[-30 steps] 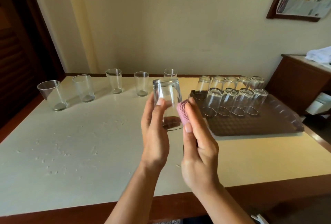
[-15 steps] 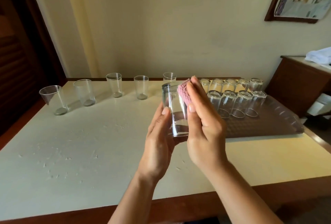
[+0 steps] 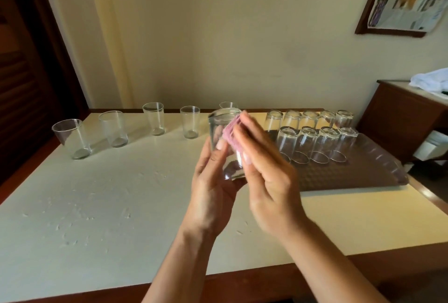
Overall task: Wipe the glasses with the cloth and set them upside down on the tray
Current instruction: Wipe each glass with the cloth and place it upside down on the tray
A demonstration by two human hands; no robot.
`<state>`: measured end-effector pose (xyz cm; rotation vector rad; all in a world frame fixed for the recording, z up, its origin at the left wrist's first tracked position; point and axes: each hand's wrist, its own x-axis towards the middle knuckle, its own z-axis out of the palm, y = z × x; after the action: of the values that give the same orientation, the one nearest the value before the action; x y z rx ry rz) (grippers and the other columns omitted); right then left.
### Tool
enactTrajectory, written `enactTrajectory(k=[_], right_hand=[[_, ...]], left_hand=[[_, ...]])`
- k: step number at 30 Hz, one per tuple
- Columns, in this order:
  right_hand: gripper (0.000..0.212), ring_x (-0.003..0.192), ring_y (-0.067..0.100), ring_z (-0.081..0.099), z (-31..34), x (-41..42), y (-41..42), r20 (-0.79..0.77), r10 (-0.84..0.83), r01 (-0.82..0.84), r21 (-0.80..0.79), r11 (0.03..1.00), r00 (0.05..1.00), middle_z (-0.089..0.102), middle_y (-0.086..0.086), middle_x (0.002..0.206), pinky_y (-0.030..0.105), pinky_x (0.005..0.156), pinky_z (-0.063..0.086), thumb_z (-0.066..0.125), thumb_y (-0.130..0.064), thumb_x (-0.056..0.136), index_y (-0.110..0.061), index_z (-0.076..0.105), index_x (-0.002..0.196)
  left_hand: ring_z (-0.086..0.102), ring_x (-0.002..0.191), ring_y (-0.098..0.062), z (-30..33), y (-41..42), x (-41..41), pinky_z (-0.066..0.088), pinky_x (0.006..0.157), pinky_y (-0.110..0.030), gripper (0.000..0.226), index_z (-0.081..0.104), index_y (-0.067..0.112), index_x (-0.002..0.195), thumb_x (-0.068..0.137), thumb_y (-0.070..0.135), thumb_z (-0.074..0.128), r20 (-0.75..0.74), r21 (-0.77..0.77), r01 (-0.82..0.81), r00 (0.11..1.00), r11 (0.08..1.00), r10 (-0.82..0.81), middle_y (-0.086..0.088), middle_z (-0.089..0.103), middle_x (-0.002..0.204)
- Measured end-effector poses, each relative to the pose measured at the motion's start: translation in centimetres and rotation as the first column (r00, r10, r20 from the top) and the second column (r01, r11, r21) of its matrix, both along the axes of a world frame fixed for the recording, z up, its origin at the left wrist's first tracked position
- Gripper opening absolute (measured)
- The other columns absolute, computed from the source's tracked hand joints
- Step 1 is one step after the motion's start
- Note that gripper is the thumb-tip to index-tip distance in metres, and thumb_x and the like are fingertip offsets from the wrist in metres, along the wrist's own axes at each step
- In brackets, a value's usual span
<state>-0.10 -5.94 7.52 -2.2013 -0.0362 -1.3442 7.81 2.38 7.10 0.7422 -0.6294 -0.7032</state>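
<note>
far-left edge of table: upright tumbler, then a 2nd, 3rd, 4th in a loose row running toward the back edge; a 5th near the back edge, mostly hidden behind the held one. all rim-up, so prob. not yet wiped.

mid table, above the surface, not touching it: held tumbler, base up and tilted, rim toward the person. left hand wraps its lower part, fingers curled round the wall, fingertip visible through the glass. right hand w/ fingers near straight presses a pink cloth flat against the upper outside wall by the base; cloth mostly covered by the fingers, whether the thumb pinches it can't tell.

right side of table: brown tray reaching to the right edge. back row of 5 inverted tumblers, front row of 4, all rim-down. bare tray surface in front of these rows.

step in hand: wiping the outside of the held glass, looks like it's near the base. roughly 9 done, 1 in progress, 5 waiting.

next move calls for: finish the wipe, then carry rt. to the tray, already base-up so no flip needed, set rim flat in a free spot beside the rows w/o knocking neighbours.
</note>
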Motion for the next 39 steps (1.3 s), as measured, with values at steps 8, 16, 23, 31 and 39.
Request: enactTrajectory(k=[8,16,23,31,39], right_hand=[[0.040,0.145,0.041,0.041,-0.4,-0.4,-0.7,-0.010,0.069,-0.069,0.058,0.996,0.998,0.042,0.022,0.156,0.063,0.112,0.041,0.045,0.011,0.100,0.012,0.049,0.140],[0.039,0.143,0.042,0.045,-3.4,-1.5,1.3,0.001,0.094,-0.094,0.078,0.993,0.996,0.046,0.018,0.155,0.063,0.107,0.046,0.044,0.005,0.102,0.010,0.052,0.139],[0.038,0.145,0.036,0.043,-0.6,-0.5,-0.5,-0.004,0.074,-0.073,0.106,0.992,0.997,0.046,0.018,0.154,0.060,0.113,0.042,0.046,0.006,0.102,0.009,0.052,0.139],[0.038,0.144,0.042,0.043,-1.6,-1.4,-0.5,0.010,0.067,-0.067,0.084,0.994,0.998,0.046,0.019,0.154,0.062,0.111,0.043,0.045,0.006,0.101,0.008,0.052,0.138],[0.038,0.144,0.039,0.044,-3.7,-2.3,1.5,0.016,0.074,-0.075,0.099,0.992,0.997,0.050,0.018,0.153,0.062,0.110,0.044,0.045,0.002,0.100,0.007,0.054,0.138]], left_hand=[[0.069,0.108,-0.020,-0.7,0.5,-0.2,0.056,0.090,-0.045,0.055,0.045,0.022,0.155,0.104,0.042,0.047,0.032,0.013,0.113,0.993,0.994,-0.113,-0.007,0.069,0.132],[0.070,0.105,-0.025,-0.6,0.2,1.5,0.059,0.081,-0.036,0.060,0.056,0.011,0.144,0.096,0.047,0.053,-0.132,0.031,0.022,0.991,0.999,-0.018,-0.015,0.070,0.121],[0.050,0.104,-0.028,-1.8,-0.5,-0.5,0.034,0.091,-0.045,0.056,0.067,0.023,0.136,0.103,0.058,0.038,-0.051,0.009,0.009,0.999,1.000,-0.008,-0.008,0.066,0.121],[0.064,0.098,-0.022,-1.5,-0.2,0.2,0.045,0.089,-0.058,0.055,0.054,0.030,0.150,0.097,0.042,0.059,0.064,0.144,0.029,0.997,0.989,-0.038,-0.012,0.068,0.136],[0.069,0.102,-0.025,-1.2,-0.4,0.9,0.058,0.083,-0.034,0.058,0.063,0.005,0.134,0.090,0.043,0.062,-0.196,0.025,-0.007,0.981,1.000,0.012,-0.014,0.074,0.114]])
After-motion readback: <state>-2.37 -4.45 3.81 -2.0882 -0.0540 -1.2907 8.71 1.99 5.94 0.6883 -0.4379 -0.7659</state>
